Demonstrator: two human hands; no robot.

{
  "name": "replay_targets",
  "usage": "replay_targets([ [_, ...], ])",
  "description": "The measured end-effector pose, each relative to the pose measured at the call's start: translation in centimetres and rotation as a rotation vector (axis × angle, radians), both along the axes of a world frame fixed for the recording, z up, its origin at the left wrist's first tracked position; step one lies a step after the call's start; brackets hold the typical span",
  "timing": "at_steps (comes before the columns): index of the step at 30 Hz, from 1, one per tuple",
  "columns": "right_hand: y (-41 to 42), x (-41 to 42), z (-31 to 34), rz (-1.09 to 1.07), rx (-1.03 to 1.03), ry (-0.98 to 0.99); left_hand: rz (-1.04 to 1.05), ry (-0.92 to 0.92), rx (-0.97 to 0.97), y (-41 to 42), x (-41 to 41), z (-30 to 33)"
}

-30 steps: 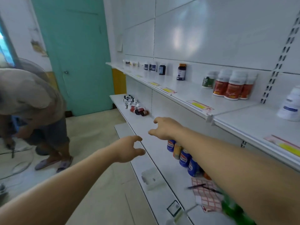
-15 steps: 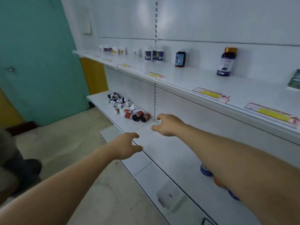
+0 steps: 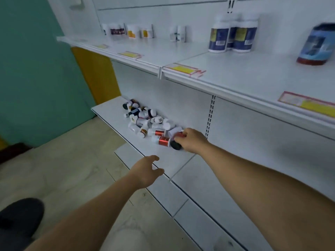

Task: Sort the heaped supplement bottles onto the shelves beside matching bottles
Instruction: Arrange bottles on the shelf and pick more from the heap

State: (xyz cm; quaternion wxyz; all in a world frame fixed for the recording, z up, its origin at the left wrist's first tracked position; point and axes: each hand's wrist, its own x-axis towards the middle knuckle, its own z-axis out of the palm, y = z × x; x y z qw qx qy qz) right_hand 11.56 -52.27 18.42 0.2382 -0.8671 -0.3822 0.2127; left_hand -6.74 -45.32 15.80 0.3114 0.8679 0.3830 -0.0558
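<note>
Right hand [image 3: 193, 140] curls onto a red-labelled bottle [image 3: 179, 135] at the heap's [image 3: 145, 120] near end — light, rigid, slick plastic, best pinched across the body — left hand [image 3: 146, 169] hovers empty, fingers loose.

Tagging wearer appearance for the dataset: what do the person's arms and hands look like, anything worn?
Both forearms are bare as far as the frame shows, with no sleeve in view. The left hand and right hand carry no glove, ring, watch or wristband that can be seen. No markings or cables. The upper arms are out of frame, so any short sleeve cannot be judged.
</note>
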Motion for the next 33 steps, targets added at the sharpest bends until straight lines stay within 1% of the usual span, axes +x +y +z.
replay_targets([
  [4, 7.5, 0.8, -3.7, -0.103, -0.041, -0.033, -0.040, 0.045, -0.037, 8.7, 1.2, -2.3],
  [8, 13.2, 1.2, -8.4, -0.167, -0.066, -0.056, -0.136, 0.110, -0.016, 17.9, 3.2, -5.4],
  [12, 18.3, 0.7, -12.6, -0.238, -0.019, 0.008, -0.280, 0.172, -0.012, 26.7, 5.5, -9.0],
  [16, 22.6, 1.0, -16.2, -0.257, -0.096, -0.064, -0.425, 0.143, 0.103, 33.3, 8.9, -11.9],
  [19, 24.3, 1.7, -18.4, -0.242, -0.258, -0.185, -0.550, 0.043, 0.129, 35.6, 12.4, -14.0],
  [20, 24.5, 1.9, -19.1, -0.221, -0.322, -0.234, -0.597, 0.046, 0.157, 35.9, 13.6, -14.6],
  [21, 24.7, 1.9, -19.7, -0.200, -0.383, -0.277, -0.651, 0.065, 0.202, 36.0, 14.8, -15.3],
  [23, 24.7, 1.6, -20.4, -0.172, -0.474, -0.373, -0.754, 0.111, 0.352, 36.3, 16.6, -16.5],
  [25, 24.5, 1.0, -21.0, -0.152, -0.534, -0.461, -0.805, 0.125, 0.482, 36.5, 17.3, -17.4],
  [28, 24.1, 0.8, -21.3, -0.113, -0.517, -0.547, -0.798, 0.058, 0.574, 37.0, 18.3, -18.6],
  [30, 23.6, 0.9, -20.9, -0.124, -0.468, -0.519, -0.799, 0.001, 0.586, 37.1, 18.8, -18.9],
  [31, 23.4, 0.8, -20.5, -0.182, -0.395, -0.483, -0.800, -0.032, 0.568, 37.4, 19.0, -19.0],
  [33, 22.7, 0.6, -19.6, -0.396, -0.125, -0.363, -0.774, -0.130, 0.433, 37.8, 19.2, -18.5],
])
